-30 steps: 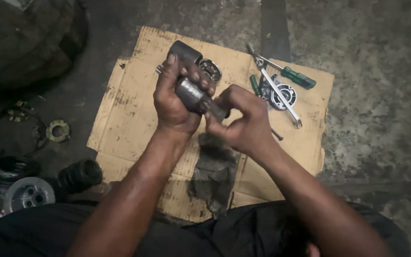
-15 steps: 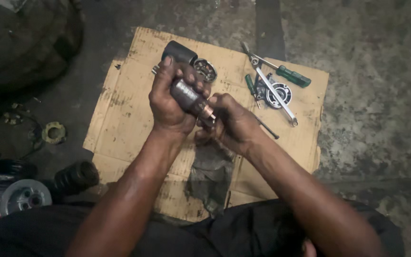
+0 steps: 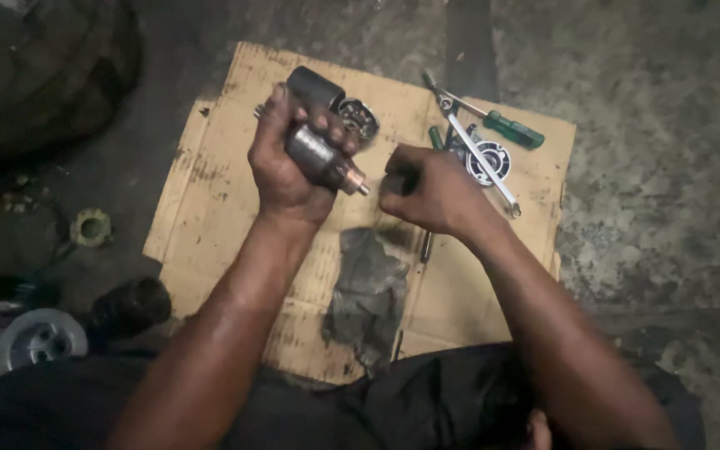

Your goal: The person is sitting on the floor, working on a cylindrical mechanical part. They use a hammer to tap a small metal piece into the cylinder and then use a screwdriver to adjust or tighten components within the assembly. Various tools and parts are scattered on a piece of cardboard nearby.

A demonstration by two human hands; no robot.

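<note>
My left hand (image 3: pixel 285 171) grips a greasy cylindrical metal part with a short shaft (image 3: pixel 320 158), shaft end pointing right. My right hand (image 3: pixel 431 192) is closed just right of the shaft tip, slightly apart from it; something small and dark may be between its fingers, but I cannot tell what. Both hands hover above a sheet of cardboard (image 3: pixel 210 192). Behind the left hand lies a dark cylindrical housing (image 3: pixel 317 86) with a round open-faced metal piece (image 3: pixel 358 117) beside it.
On the cardboard lie a dirty grey rag (image 3: pixel 368 292), a long wrench (image 3: pixel 477 154), a green-handled screwdriver (image 3: pixel 514 131) and a round bearing-like part (image 3: pixel 489 161). On the concrete floor at left sit a yellowish ring (image 3: pixel 91 227), a black rubber boot (image 3: pixel 131 307) and a metal pulley (image 3: pixel 39 337).
My right hand has pulled away to the right, off the end of the metal part, and the bare shaft tip now shows. The left hand keeps holding the part.
</note>
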